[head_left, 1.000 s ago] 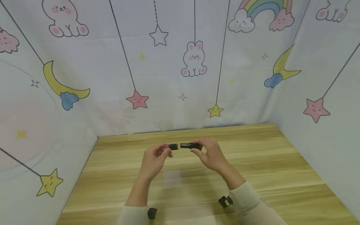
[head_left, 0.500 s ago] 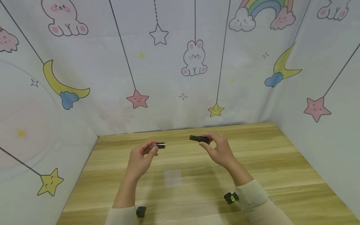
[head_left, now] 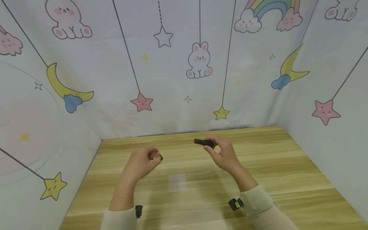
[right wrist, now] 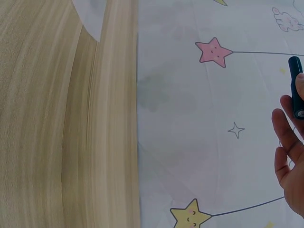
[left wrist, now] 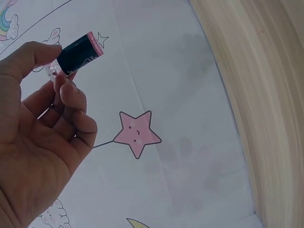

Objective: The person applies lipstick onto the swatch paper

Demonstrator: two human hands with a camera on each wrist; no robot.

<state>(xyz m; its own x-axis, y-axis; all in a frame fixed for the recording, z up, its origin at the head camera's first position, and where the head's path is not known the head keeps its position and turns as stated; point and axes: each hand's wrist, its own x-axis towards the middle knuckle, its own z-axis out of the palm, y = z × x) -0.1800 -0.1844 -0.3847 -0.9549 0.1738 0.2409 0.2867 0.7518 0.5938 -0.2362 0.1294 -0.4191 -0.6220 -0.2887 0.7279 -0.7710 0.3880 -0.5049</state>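
Between thumb and fingers, my left hand [head_left: 140, 163] pinches a short black cap-like cylinder [left wrist: 80, 53], held by its clear end. Its free end has a pink rim, plain in the left wrist view. In the head view that piece is turned and mostly hidden by the fingers. My right hand [head_left: 225, 155] grips a slim black tube [head_left: 203, 142] near its right end. The tube's red-edged tip points left, toward the left hand. A gap separates the two pieces, both held above the far half of the table. At its right edge, the right wrist view cuts off the tube and hand.
A small pale translucent square [head_left: 177, 182] lies on the wood-grain table [head_left: 290, 166]. White cloth walls [head_left: 172, 121] with cartoon prints enclose the table at the back and both sides. Black wrist-worn devices [head_left: 235, 203] sit at the sleeve cuffs.
The two pieces have moved from almost end to end to well apart. The left hand went left and then turned its piece; the right hand drew back right and has since stayed nearly still.
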